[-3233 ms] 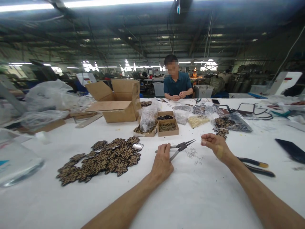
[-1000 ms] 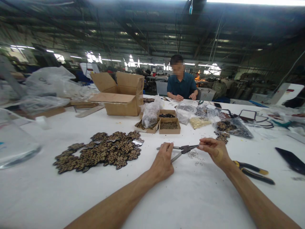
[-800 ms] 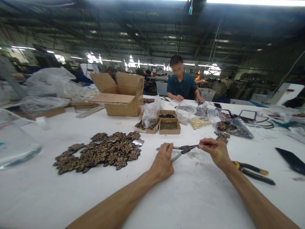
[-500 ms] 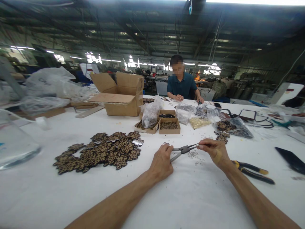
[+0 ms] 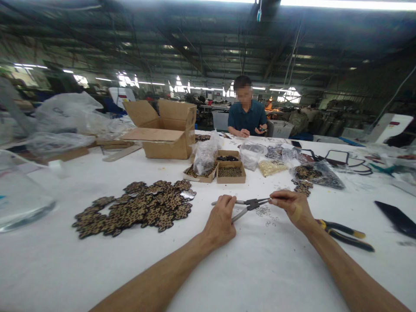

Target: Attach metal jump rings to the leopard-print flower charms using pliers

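Observation:
My left hand (image 5: 221, 217) is wrapped round the handles of grey long-nosed pliers (image 5: 251, 203), whose jaws point right. At the tips of the jaws, my right hand (image 5: 290, 208) is closed in a pinch, its thumb and fingertips meeting the tool's end. Whatever small piece the pinch holds is too small to make out. Just below the jaws, several small metal rings (image 5: 264, 211) lie scattered on the white table (image 5: 247, 268). Pliers with yellow and black handles (image 5: 349, 236) rest under and beside my right wrist.
Leopard-print patches (image 5: 139, 206) are heaped at left. Small cardboard trays (image 5: 231, 178) of little parts stand ahead, near an open carton (image 5: 169, 141). Plastic bags (image 5: 320, 173) and a dark phone-like slab (image 5: 396, 216) lie at right. A co-worker (image 5: 247, 115) sits across the table.
The handles of the pliers are spread wider in my left hand, one end now showing past it. My right hand stays at the tips. The co-worker has raised one hand off the table.

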Motion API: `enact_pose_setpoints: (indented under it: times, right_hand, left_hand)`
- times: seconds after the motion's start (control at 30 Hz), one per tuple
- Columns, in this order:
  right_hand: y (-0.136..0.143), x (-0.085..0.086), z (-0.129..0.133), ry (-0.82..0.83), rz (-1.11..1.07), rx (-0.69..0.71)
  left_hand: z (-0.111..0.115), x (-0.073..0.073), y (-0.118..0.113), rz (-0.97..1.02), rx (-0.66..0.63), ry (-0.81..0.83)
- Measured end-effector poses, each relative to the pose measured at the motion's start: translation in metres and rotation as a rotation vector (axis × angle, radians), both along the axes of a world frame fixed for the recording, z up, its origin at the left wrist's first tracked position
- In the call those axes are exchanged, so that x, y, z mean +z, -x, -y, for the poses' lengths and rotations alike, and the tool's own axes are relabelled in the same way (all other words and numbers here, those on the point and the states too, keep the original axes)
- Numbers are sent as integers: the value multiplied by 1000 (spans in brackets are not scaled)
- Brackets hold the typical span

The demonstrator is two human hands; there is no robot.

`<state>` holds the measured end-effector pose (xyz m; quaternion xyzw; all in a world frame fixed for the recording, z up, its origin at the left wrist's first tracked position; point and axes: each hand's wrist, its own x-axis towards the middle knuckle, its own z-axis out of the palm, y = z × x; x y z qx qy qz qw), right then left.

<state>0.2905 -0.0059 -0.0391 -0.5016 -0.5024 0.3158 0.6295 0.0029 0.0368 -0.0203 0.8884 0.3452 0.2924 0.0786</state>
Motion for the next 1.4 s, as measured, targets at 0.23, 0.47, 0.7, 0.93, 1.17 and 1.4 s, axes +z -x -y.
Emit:
enact_pose_setpoints:
  times: [0.23, 0.47, 0.7, 0.93, 1.17, 1.4]
  right_hand:
    - [0, -2, -1, -40, -37, 45]
    - [1, 0, 1, -81, 13, 42]
    - [1, -2, 1, -106, 9, 61]
    - [2, 3, 3, -136, -1, 114]
    - [3, 6, 6, -141, 35, 92]
    - [2, 4, 6, -94, 11, 98]
  left_hand:
    - [3, 4, -1, -67, 63, -24]
    - [3, 5, -1, -70, 46, 13]
    - [4, 9, -1, -64, 57, 14]
    - [4, 11, 1, -81, 61, 20]
    - [4, 11, 2, -77, 41, 19]
    - [1, 6, 2, -42, -12, -5]
